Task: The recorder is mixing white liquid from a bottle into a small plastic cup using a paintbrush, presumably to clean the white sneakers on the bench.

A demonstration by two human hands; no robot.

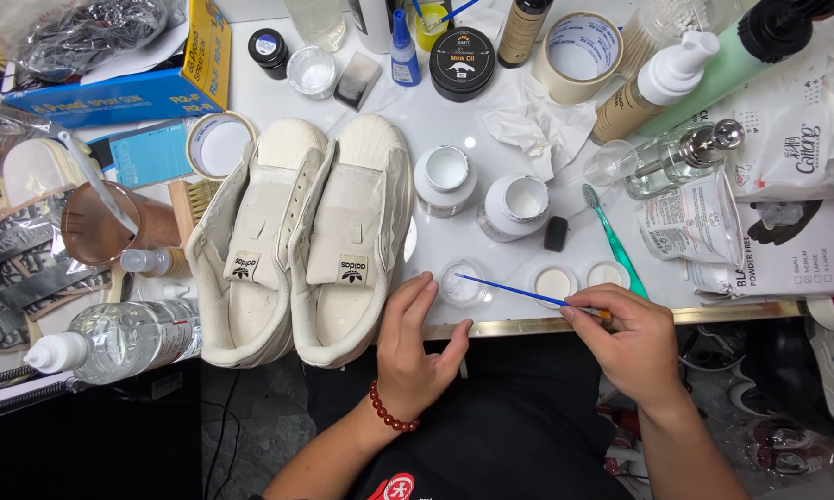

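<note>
Two bare forearms, no sleeves visible on either. Left hand [415, 347]: bracelet of round dark-red beads [391, 414] around the wrist, no rings seen. Right hand [628, 338]: no jewellery, no watch, short plain nails on the fingers [585, 306]. Neither hand gloved. Torso and lap in black clothing [491, 435], with a small red-and-white round emblem [398, 486] at the bottom edge of the view, partly cut off.

1. Glossy white rectangular tabletop [454, 125] with a brass-coloured metal front edge [732, 313] filled the view.
2. Small bright light reflections showed on its surface.
3. Dark floor [250, 426] lay below, in shadow.
4. No walls or windows in frame.
</note>
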